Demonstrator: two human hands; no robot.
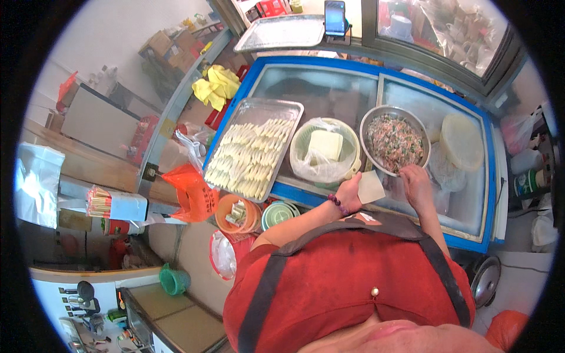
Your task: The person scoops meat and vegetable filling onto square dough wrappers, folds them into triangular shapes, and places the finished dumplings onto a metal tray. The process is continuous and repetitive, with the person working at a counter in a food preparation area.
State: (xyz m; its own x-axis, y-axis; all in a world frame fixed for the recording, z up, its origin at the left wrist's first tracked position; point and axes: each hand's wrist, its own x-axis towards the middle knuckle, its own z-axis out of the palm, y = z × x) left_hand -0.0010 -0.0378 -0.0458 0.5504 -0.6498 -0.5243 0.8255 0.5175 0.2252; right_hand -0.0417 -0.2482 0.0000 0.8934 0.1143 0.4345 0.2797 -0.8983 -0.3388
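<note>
A square dough wrapper (371,187) lies on the fingers of my left hand (350,194), just below a basket lined with a clear bag (304,165) that holds a stack of wrappers (325,144). My right hand (415,183) is at the lower rim of a steel bowl (427,152) of minced filling with green bits (394,141); its fingers are bent together, and whether they hold a small tool or filling is hidden. Left of the basket, a metal tray (293,110) carries rows of folded dumplings (251,159).
All these vessels stand on a blue-framed chest freezer with glass lids (318,84). A pale round lid (462,141) lies at its right. Beyond stand an empty tray (282,33) and a phone (334,18). An orange bag (192,194) and an orange bucket (229,209) are at the near left.
</note>
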